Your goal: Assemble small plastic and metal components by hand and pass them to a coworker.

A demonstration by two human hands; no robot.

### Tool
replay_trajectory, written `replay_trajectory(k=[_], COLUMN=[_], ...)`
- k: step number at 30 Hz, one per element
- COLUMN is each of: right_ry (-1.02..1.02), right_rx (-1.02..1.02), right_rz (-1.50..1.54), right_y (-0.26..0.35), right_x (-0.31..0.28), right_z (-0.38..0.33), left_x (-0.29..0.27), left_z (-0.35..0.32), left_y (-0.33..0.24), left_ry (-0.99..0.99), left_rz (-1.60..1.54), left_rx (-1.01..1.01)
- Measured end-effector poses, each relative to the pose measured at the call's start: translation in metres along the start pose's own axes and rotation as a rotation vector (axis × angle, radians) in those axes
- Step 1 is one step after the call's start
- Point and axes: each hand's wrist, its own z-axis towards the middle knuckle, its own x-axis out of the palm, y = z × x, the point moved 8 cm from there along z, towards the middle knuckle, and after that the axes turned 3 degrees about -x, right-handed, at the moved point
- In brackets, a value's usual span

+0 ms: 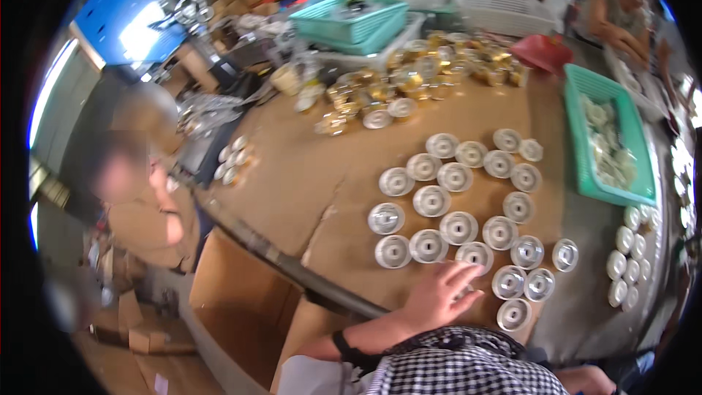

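My left hand, with a dark band at the wrist, reaches over the cardboard-covered table. Its fingers are spread, and the fingertips overlap the near edge of a round white-rimmed piece; I cannot tell whether they touch it. Several similar shallow, round pieces with a small hole-like centre lie spread out beyond and to the right of this hand. Low at the right edge of my checked apron, only a bit of my right hand shows; its fingers are hidden.
Gold-and-clear round pieces are heaped at the back, before stacked teal baskets. A green basket of whitish pieces stands right. An open cardboard box sits below the table's left edge. People are at left and far right.
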Motion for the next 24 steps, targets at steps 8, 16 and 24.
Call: replay_trajectory(k=[8,16,24], right_ry=[0.052,-0.030,-0.128], right_rx=[-0.227,-0.262,-0.069], right_rz=[-0.031,-0.002,0.111], right_y=[0.067,0.114,0.078], right_x=[-0.012,-0.014,0.009], right_z=[0.148,0.206,0.167], left_x=[0.008,-0.016,-0.031], left_z=[-0.034,-0.067,-0.100], left_y=[0.008,0.011,0.014], left_ry=[-0.040,-0.004,0.129], left_rz=[-0.434,-0.489,-0.492], left_rx=[-0.010,0.054,-0.101])
